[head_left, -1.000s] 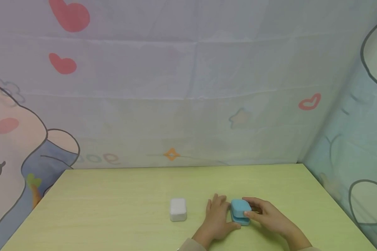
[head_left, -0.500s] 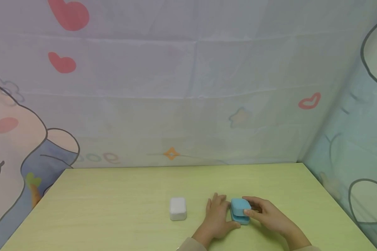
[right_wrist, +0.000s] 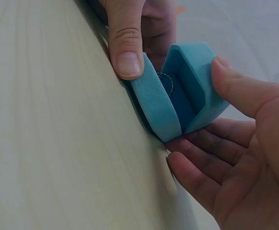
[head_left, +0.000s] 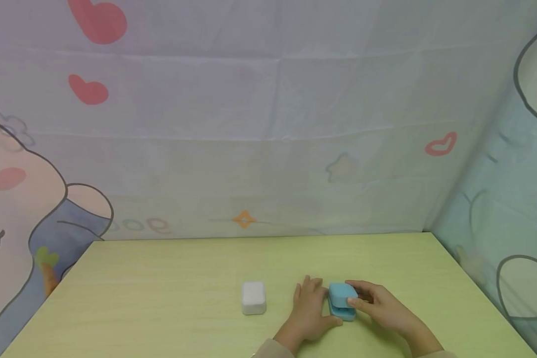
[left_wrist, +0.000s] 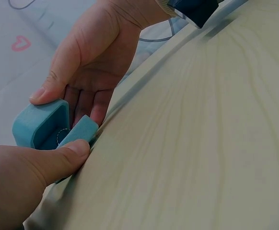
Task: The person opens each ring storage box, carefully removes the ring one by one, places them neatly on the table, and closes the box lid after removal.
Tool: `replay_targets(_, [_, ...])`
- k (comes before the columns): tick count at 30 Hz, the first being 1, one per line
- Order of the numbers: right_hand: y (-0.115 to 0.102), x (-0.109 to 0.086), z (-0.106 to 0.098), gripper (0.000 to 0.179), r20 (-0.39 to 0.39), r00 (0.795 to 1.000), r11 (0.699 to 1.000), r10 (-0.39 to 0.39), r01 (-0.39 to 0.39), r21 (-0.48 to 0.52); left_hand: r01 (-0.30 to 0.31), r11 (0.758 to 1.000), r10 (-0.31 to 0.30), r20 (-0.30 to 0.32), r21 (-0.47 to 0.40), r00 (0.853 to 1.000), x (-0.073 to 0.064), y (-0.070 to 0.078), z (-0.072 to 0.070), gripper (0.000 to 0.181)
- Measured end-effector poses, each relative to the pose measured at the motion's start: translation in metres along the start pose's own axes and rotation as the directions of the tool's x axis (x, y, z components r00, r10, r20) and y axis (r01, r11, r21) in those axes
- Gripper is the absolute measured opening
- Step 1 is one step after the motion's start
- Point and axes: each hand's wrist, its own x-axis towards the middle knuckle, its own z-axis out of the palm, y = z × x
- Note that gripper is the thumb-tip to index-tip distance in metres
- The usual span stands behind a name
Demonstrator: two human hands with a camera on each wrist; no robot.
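Observation:
A light blue ring box point(head_left: 342, 295) stands on the table with its lid partly raised. Inside it, a thin ring point(right_wrist: 172, 85) shows in the right wrist view. My left hand point(head_left: 308, 312) holds the base from the left, its thumb pressing the front edge; its other fingers run along the box's far-left side in the head view. My right hand point(head_left: 384, 309) grips the lid from the right, thumb on the lid's front and fingers behind. In the left wrist view the dark interior of the ring box point(left_wrist: 39, 122) faces the camera.
A small white box point(head_left: 253, 298) with rounded corners stands on the pale wooden table point(head_left: 161, 293), left of my left hand. Behind the table hangs a printed cloth point(head_left: 197, 99) with hearts and a cartoon animal; another cloth side borders the right.
The ring box's lid stands slightly further from its base than before. Both hands keep nearly the same places, and the white box has not moved.

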Motion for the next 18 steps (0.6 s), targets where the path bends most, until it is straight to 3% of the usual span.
replay_targets(18, [0.0015,0.0008,-0.0001,0.057,-0.002,1.000,1.000,-0.004,0.004,0.011,-0.001,1.000,0.001,-0.003,-0.011,1.000,-0.0007,-0.0003,0.0006,0.060])
